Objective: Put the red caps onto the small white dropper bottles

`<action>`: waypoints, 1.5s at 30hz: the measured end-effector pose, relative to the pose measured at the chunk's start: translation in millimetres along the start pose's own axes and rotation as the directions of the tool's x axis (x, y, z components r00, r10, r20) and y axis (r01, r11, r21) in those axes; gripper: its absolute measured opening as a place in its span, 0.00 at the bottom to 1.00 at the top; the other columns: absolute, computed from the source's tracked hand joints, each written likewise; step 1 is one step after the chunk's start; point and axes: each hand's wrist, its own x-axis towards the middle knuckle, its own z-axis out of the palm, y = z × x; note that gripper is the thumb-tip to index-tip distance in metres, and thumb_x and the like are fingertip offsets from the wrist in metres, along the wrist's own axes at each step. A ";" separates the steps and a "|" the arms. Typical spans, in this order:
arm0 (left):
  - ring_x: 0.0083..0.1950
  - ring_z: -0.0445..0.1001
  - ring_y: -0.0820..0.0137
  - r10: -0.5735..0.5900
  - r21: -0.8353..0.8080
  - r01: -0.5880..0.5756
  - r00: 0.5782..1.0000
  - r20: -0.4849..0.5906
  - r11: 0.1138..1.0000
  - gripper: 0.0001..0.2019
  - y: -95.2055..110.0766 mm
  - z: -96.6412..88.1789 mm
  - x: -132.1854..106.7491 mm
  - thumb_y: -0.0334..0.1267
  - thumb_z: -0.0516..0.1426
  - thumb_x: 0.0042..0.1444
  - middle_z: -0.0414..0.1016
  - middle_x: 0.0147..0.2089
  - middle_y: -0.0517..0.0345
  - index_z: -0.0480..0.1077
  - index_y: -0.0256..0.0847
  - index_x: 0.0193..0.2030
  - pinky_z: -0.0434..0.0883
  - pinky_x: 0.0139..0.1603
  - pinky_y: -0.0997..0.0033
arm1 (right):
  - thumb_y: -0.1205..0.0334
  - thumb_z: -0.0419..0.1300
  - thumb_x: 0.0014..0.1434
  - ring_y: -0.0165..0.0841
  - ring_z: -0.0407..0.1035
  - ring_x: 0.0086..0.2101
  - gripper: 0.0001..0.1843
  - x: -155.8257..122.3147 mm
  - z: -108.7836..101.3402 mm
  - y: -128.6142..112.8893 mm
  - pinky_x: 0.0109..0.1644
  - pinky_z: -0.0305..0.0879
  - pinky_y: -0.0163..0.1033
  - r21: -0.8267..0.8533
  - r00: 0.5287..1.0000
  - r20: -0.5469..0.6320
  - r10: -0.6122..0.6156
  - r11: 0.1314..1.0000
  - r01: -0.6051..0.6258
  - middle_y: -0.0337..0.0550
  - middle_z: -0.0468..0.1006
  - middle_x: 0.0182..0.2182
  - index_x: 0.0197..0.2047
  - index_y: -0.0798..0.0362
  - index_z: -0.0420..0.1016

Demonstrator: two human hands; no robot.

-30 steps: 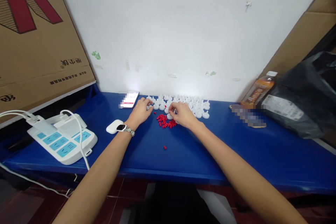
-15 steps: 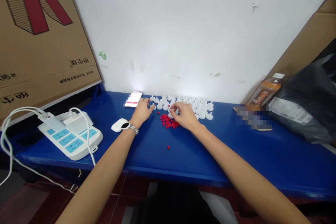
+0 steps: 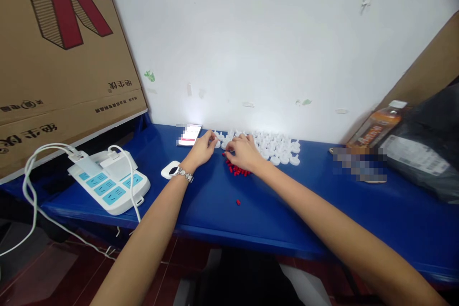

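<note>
My left hand (image 3: 202, 149) has thumb and forefinger closed on a white plastic piece (image 3: 217, 144), a round base with a short stem, at the left end of the white group. Just to its right, my right hand (image 3: 244, 151) reaches down over the pile of small red pieces (image 3: 236, 170). Its fingertips are pinched at a red piece (image 3: 224, 154) on the pile's upper left edge; the fingers partly cover it. Behind the hand spread many more white stemmed pieces (image 3: 283, 147). One lone red piece (image 3: 238, 202) lies nearer the table's front edge.
On the blue table (image 3: 287, 210) a lit phone (image 3: 190, 135) and white earbud case (image 3: 169, 170) lie by my left arm. A power strip (image 3: 111, 191) with cables stands left. A drink bottle (image 3: 378, 126), blurred flat object (image 3: 358, 165) and dark plastic bag (image 3: 423, 153) are right.
My left fingers have closed on a white piece. My right hand has lowered its fingertips to the red pile's upper left edge. The whole view has shifted slightly.
</note>
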 end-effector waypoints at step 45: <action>0.30 0.73 0.66 0.110 -0.017 -0.110 0.950 0.293 0.994 0.11 58.7 27.2 -19.7 0.41 0.51 0.64 0.73 0.33 0.59 0.56 0.43 0.50 0.63 0.30 0.69 | 0.49 0.58 0.63 0.33 0.66 0.32 0.17 -27.1 4.4 -3.4 0.35 0.62 0.37 0.809 0.794 -0.309 0.523 0.584 -0.070 0.39 0.74 0.27 0.27 0.50 0.70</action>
